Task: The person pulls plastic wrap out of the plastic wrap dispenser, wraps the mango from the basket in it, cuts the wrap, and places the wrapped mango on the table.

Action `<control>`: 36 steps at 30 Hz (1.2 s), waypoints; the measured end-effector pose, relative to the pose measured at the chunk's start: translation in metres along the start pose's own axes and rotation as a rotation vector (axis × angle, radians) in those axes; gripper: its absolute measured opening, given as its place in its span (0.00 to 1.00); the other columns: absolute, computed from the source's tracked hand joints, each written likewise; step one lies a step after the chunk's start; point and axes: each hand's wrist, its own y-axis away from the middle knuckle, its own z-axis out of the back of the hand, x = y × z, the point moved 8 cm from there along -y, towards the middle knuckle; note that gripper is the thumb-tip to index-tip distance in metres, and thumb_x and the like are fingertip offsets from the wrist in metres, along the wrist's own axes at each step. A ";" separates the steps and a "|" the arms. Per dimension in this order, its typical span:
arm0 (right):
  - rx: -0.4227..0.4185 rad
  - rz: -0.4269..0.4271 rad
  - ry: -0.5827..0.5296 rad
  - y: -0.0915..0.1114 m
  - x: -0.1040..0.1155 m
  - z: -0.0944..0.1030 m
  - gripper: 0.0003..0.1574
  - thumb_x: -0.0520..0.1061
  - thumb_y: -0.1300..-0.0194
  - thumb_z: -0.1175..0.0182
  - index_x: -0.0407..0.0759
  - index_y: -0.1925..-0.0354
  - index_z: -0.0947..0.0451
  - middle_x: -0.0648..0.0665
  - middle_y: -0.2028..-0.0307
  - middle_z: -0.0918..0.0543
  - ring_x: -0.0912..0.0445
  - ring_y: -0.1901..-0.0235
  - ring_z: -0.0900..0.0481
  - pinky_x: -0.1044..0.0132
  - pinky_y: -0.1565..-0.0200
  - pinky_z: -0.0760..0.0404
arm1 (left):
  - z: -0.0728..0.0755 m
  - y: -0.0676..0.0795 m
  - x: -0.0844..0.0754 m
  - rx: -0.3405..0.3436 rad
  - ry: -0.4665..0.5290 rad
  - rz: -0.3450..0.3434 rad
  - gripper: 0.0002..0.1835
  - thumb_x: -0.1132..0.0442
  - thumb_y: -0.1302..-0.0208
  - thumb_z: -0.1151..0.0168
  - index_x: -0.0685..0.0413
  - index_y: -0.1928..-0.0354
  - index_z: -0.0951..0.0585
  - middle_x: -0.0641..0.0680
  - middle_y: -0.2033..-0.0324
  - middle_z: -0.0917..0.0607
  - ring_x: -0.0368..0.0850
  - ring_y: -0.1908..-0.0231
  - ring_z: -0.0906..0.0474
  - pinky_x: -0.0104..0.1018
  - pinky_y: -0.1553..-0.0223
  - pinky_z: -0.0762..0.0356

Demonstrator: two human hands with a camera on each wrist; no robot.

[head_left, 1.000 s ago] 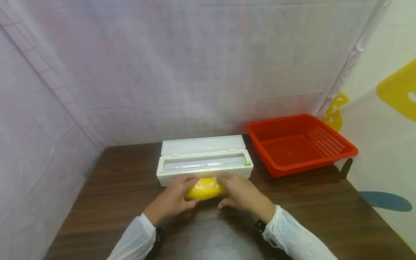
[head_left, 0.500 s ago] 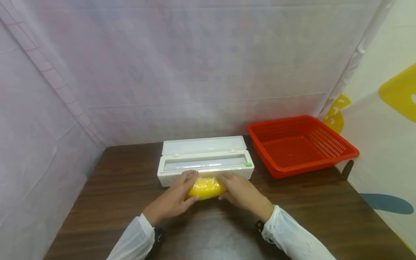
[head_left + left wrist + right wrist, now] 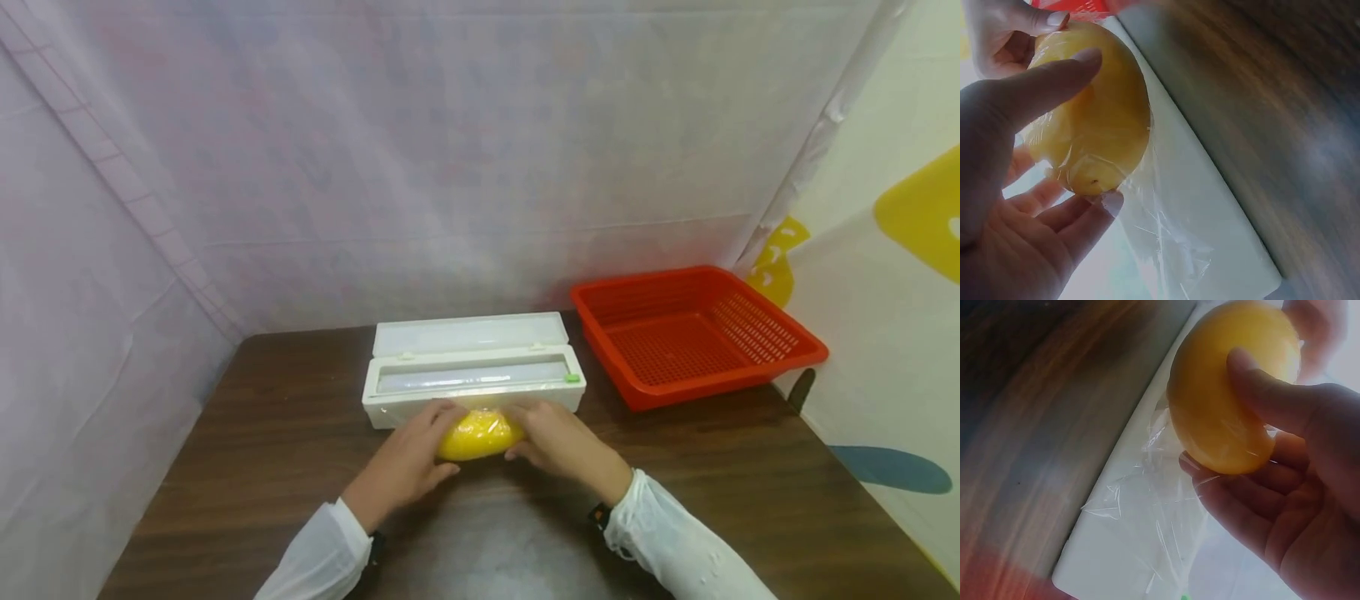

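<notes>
A yellow mango (image 3: 480, 435) with clear cling film over it is held between both hands at the front of a white cling film dispenser (image 3: 397, 412). My left hand (image 3: 408, 457) holds its left end, fingertips on the film; in the left wrist view the thumb lies across the fruit (image 3: 1113, 106). At the other end, my right hand (image 3: 562, 446) grips the mango, its thumb on the skin side and fingers under it in the right wrist view. Loose cling film (image 3: 1179, 250) spreads from the fruit over the dispenser. The mango's far side is hidden.
The dispenser's lid (image 3: 471, 335) is raised at the back, a film roll (image 3: 472, 377) inside and a green slider (image 3: 572, 378) at the right. A red plastic basket (image 3: 637, 396) stands back right on the brown wooden table (image 3: 285, 417). White cloth (image 3: 465, 167) hangs behind.
The mango has turned and shifted slightly right. My left hand has changed its hold, its thumb dropping lower away from the fruit's near edge. The right hand stays almost in place.
</notes>
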 end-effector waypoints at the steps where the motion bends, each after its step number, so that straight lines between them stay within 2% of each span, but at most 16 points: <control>1: 0.005 -0.002 0.001 0.000 0.000 -0.001 0.27 0.51 0.49 0.21 0.47 0.52 0.20 0.52 0.64 0.15 0.57 0.65 0.18 0.61 0.60 0.16 | 0.000 0.000 0.000 -0.010 -0.022 -0.010 0.43 0.61 0.53 0.18 0.50 0.33 0.28 0.55 0.36 0.24 0.52 0.41 0.22 0.48 0.37 0.24; 8: 0.016 -0.009 -0.008 0.001 -0.001 -0.003 0.26 0.50 0.48 0.22 0.47 0.53 0.20 0.53 0.65 0.16 0.58 0.66 0.20 0.61 0.62 0.18 | -0.001 0.000 -0.006 -0.073 -0.198 -0.075 0.45 0.58 0.58 0.16 0.53 0.35 0.26 0.55 0.40 0.21 0.53 0.41 0.23 0.50 0.35 0.26; 12: 0.012 0.002 -0.018 0.000 -0.001 -0.003 0.26 0.50 0.49 0.21 0.47 0.53 0.20 0.53 0.65 0.17 0.58 0.66 0.20 0.61 0.63 0.18 | 0.000 -0.001 -0.008 -0.096 -0.254 -0.088 0.44 0.57 0.60 0.16 0.53 0.37 0.24 0.54 0.41 0.19 0.53 0.41 0.24 0.52 0.34 0.28; 19: 0.021 0.016 -0.019 -0.001 -0.002 -0.006 0.25 0.50 0.47 0.22 0.46 0.54 0.20 0.52 0.67 0.17 0.59 0.68 0.21 0.62 0.64 0.18 | 0.000 0.000 -0.007 -0.100 -0.242 -0.066 0.42 0.57 0.58 0.16 0.53 0.37 0.24 0.59 0.37 0.22 0.57 0.39 0.27 0.55 0.34 0.29; 22: 0.035 0.013 -0.031 -0.001 -0.003 -0.007 0.25 0.50 0.46 0.23 0.46 0.53 0.20 0.52 0.66 0.16 0.59 0.68 0.21 0.62 0.63 0.18 | 0.001 0.001 -0.007 -0.108 -0.237 -0.061 0.42 0.57 0.59 0.16 0.53 0.38 0.23 0.60 0.38 0.24 0.58 0.41 0.27 0.55 0.36 0.27; 27: 0.053 0.008 -0.033 -0.001 -0.005 -0.008 0.24 0.51 0.44 0.24 0.47 0.52 0.21 0.53 0.68 0.18 0.60 0.69 0.23 0.63 0.64 0.19 | 0.002 0.001 -0.009 -0.109 -0.244 -0.070 0.43 0.57 0.60 0.16 0.53 0.37 0.23 0.57 0.45 0.21 0.53 0.48 0.25 0.50 0.41 0.24; 32: 0.051 0.018 -0.028 -0.001 -0.006 -0.009 0.23 0.50 0.44 0.25 0.45 0.53 0.21 0.53 0.68 0.18 0.60 0.69 0.23 0.63 0.64 0.20 | 0.001 0.001 -0.010 -0.106 -0.248 -0.075 0.45 0.55 0.61 0.15 0.52 0.36 0.24 0.55 0.45 0.21 0.52 0.46 0.24 0.50 0.39 0.24; 36: 0.044 0.026 -0.023 0.000 -0.007 -0.009 0.22 0.49 0.44 0.25 0.45 0.53 0.20 0.53 0.69 0.18 0.59 0.69 0.23 0.62 0.64 0.19 | 0.003 0.001 -0.013 -0.137 -0.255 -0.081 0.46 0.56 0.61 0.15 0.51 0.35 0.25 0.54 0.45 0.19 0.52 0.47 0.21 0.49 0.41 0.23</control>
